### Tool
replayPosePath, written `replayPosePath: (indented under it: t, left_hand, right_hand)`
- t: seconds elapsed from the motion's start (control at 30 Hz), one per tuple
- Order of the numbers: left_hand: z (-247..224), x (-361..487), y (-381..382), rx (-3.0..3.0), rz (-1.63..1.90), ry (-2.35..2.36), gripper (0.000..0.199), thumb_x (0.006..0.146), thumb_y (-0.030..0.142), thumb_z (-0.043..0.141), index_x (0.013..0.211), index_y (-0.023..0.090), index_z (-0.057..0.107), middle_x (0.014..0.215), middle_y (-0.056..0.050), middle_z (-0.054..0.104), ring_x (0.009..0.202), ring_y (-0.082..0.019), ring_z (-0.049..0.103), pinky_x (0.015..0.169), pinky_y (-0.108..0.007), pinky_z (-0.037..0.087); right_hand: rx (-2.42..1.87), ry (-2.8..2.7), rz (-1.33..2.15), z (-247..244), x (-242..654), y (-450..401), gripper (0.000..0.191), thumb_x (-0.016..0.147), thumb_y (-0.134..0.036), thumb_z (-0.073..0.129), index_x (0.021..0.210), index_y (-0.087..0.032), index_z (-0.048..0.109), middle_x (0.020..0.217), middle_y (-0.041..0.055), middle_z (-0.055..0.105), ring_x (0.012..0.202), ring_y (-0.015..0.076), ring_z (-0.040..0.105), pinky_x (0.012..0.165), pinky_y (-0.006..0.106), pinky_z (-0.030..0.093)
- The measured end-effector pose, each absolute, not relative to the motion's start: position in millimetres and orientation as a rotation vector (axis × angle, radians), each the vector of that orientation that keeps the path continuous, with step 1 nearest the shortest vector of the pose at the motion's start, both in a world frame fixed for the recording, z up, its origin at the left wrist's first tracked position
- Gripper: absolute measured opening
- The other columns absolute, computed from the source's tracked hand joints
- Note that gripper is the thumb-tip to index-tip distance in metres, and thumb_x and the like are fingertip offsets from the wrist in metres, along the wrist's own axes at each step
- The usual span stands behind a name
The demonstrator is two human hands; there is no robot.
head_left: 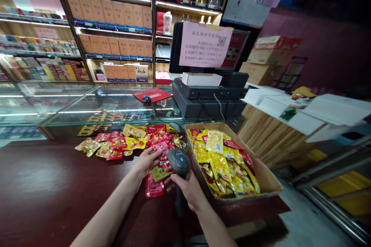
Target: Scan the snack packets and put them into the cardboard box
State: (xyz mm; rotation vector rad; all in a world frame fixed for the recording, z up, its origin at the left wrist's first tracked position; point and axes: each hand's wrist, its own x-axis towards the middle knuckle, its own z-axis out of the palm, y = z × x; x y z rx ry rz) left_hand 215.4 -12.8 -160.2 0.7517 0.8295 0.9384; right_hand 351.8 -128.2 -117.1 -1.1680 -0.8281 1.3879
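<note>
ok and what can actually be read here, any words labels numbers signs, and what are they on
Pink paper sign: heading seems to read "游乐场办卡充值"; lines below too blurred, apart from what look like "200", "300", "500".
Snack packets: labels too small to read.
Shelf boxes: print too small to read.
Papers on the wall: too blurred to read.

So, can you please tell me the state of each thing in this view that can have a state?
left hand: open, fingers spread on loose snack packets
right hand: closed around handheld barcode scanner
handheld barcode scanner: held, blue light lit
loose snack packets: scattered on dark wooden counter
cardboard box: open, full of yellow snack packets
pink paper notice: hanging upright
</note>
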Motion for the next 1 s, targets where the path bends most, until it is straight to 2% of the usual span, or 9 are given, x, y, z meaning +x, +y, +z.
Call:
replayPosePath:
  t: [0.1, 0.2, 0.3, 0.9, 1.0]
  left_hand:
    - [-147, 214, 3, 0.854, 0.859, 0.887, 0.034, 0.057, 0.03, 0.082, 0.077, 0.016, 0.058, 0.077, -0.002, 0.065, 0.065, -0.01, 0.06, 0.051, -0.017, 0.045]
    - [-135, 219, 17, 0.98, 0.776, 0.954, 0.038, 0.054, 0.035, 0.082, 0.076, 0.015, 0.059, 0.07, -0.001, 0.064, 0.06, -0.01, 0.058, 0.049, -0.018, 0.043]
    - [-127, 227, 25, 1.03, 0.746, 0.956, 0.041, 0.052, 0.037, 0.083, 0.076, 0.014, 0.059, 0.062, 0.001, 0.061, 0.053, -0.008, 0.053, 0.048, -0.019, 0.041]
    - [-118, 236, 30, 1.063, 0.707, 0.976, 0.043, 0.049, 0.038, 0.083, 0.069, 0.016, 0.052, 0.063, 0.0, 0.062, 0.052, -0.009, 0.056, 0.047, -0.019, 0.042]
    - [-116, 234, 27, 1.065, 0.689, 0.992, 0.042, 0.052, 0.039, 0.082, 0.069, 0.016, 0.051, 0.063, 0.0, 0.062, 0.051, -0.007, 0.054, 0.045, -0.017, 0.04]
  right_hand:
    - [-1.305, -0.864, 1.42, -122, 353, -133, 0.023, 0.062, -0.034, 0.067, 0.069, -0.012, 0.062, 0.048, 0.0003, 0.058, 0.04, 0.0119, 0.051, 0.04, 0.024, 0.041]
    - [-1.362, -0.891, 1.43, -127, 352, -134, 0.023, 0.065, -0.036, 0.066, 0.062, -0.014, 0.058, 0.041, -0.0028, 0.052, 0.035, 0.0091, 0.044, 0.037, 0.022, 0.037]
    - [-1.344, -0.893, 1.425, -131, 350, -131, 0.025, 0.065, -0.038, 0.068, 0.061, -0.015, 0.056, 0.041, -0.0036, 0.051, 0.034, 0.0087, 0.042, 0.037, 0.022, 0.037]
    - [-1.274, -0.841, 1.423, -137, 348, -123, 0.023, 0.066, -0.036, 0.066, 0.062, -0.015, 0.056, 0.041, -0.0046, 0.048, 0.034, 0.0084, 0.04, 0.036, 0.022, 0.035]
    - [-1.264, -0.801, 1.33, -126, 350, -125, 0.018, 0.063, -0.029, 0.068, 0.069, -0.014, 0.06, 0.054, -0.001, 0.059, 0.044, 0.0107, 0.05, 0.043, 0.023, 0.04]
